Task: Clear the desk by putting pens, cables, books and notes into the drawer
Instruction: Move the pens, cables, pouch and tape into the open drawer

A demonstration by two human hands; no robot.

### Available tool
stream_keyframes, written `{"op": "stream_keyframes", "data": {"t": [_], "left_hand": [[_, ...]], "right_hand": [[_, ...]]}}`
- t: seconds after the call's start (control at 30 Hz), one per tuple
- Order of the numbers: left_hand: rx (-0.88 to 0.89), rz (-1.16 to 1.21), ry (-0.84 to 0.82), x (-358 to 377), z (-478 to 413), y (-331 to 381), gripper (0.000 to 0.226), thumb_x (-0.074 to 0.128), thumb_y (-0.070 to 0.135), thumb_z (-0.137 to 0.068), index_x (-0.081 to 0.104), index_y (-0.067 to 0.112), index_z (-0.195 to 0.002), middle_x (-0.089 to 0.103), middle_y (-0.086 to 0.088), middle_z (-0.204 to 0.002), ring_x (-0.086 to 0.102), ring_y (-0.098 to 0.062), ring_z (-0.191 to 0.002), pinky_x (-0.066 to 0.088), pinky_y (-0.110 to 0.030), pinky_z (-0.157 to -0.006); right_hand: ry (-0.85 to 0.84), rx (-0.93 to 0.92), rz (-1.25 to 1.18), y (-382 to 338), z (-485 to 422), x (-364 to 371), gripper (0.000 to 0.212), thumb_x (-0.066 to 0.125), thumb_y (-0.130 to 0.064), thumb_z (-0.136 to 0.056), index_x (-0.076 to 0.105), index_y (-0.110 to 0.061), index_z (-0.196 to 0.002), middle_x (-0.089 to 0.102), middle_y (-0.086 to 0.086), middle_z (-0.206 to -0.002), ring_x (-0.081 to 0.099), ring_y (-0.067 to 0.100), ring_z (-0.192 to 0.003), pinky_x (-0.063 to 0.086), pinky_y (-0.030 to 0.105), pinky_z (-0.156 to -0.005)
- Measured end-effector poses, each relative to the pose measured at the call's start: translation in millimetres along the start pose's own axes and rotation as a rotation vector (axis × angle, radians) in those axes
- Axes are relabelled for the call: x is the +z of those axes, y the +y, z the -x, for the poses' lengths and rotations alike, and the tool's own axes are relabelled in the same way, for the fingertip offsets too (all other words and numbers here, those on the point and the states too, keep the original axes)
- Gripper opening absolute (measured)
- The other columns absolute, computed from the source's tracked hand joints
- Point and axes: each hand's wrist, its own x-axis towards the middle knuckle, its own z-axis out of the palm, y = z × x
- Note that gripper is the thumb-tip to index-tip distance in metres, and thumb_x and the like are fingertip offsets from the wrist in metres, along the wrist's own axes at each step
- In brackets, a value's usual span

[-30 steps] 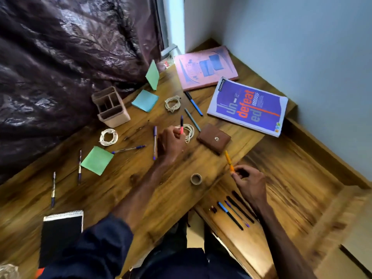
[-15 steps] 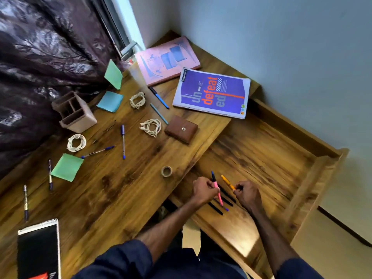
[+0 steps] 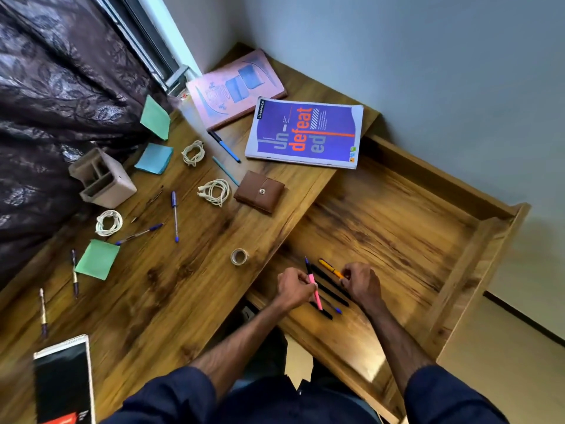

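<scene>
My left hand pinches a pink pen over the near left corner of the open wooden drawer. My right hand pinches an orange pen just beside it. Several dark pens lie in a row on the drawer floor under both hands. On the desk lie several blue pens, three coiled white cables, a purple book, a pink book, and green sticky notes and blue ones.
A brown wallet and a tape roll sit near the desk's right edge. A beige pen holder stands by the dark curtain. A black notepad lies at the near left. The wall runs behind the drawer.
My left hand carried the pink pen from the desk's middle to the drawer. My right hand lowered the orange pen toward the row of pens. The view shifted right.
</scene>
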Motion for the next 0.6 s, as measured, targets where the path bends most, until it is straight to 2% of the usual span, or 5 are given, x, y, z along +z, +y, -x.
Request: {"op": "stream_keyframes", "data": {"t": [0.1,0.23,0.4,0.53,0.6], "left_hand": [[-0.021,0.028,0.006,2.6,-1.8,4.5,0.009,0.076,0.012,-0.088,0.070,0.009,-0.094,0.075,-0.008,-0.090,0.076,-0.013,-0.073,0.064,-0.030,-0.069],[-0.020,0.091,0.045,4.6,-6.8,12.3,0.011,0.076,0.012,-0.088,0.071,0.005,-0.095,0.076,-0.009,-0.084,0.075,-0.011,-0.067,0.064,-0.028,-0.066],[-0.053,0.246,0.107,7.0,-16.6,27.2,0.014,0.081,0.017,-0.084,0.073,0.009,-0.092,0.077,-0.006,-0.079,0.073,-0.009,-0.060,0.060,-0.022,-0.059],[-0.086,0.324,0.082,13.5,-21.3,37.7,0.013,0.085,0.015,-0.081,0.073,0.014,-0.076,0.076,-0.005,-0.071,0.072,-0.012,-0.059,0.056,-0.021,-0.053],[-0.083,0.344,0.027,17.4,-21.4,40.9,0.010,0.083,0.016,-0.083,0.075,0.011,-0.080,0.077,-0.007,-0.074,0.073,-0.015,-0.065,0.058,-0.022,-0.057]], "right_hand": [[0.023,-0.011,0.009,-0.9,2.0,-2.2,0.020,0.080,-0.028,-0.080,0.075,-0.022,-0.098,0.074,0.001,-0.098,0.070,0.023,-0.089,0.057,0.033,-0.075],[0.197,-0.100,-0.121,-10.0,11.4,-13.4,0.019,0.075,-0.029,-0.087,0.075,-0.017,-0.101,0.071,0.001,-0.099,0.067,0.019,-0.091,0.053,0.031,-0.076],[-0.032,-0.151,-0.605,-24.9,31.9,-36.3,0.009,0.073,-0.025,-0.090,0.081,-0.022,-0.094,0.077,-0.010,-0.080,0.071,0.002,-0.076,0.056,0.026,-0.073],[-0.023,-0.144,-0.641,-22.8,41.7,-46.5,0.020,0.087,-0.018,-0.075,0.081,-0.021,-0.095,0.078,-0.010,-0.084,0.073,0.005,-0.080,0.060,0.026,-0.074],[-0.009,-0.124,-0.623,-20.3,41.0,-49.9,0.021,0.088,-0.017,-0.074,0.080,-0.023,-0.093,0.077,-0.010,-0.082,0.072,0.005,-0.077,0.060,0.025,-0.071]]}}
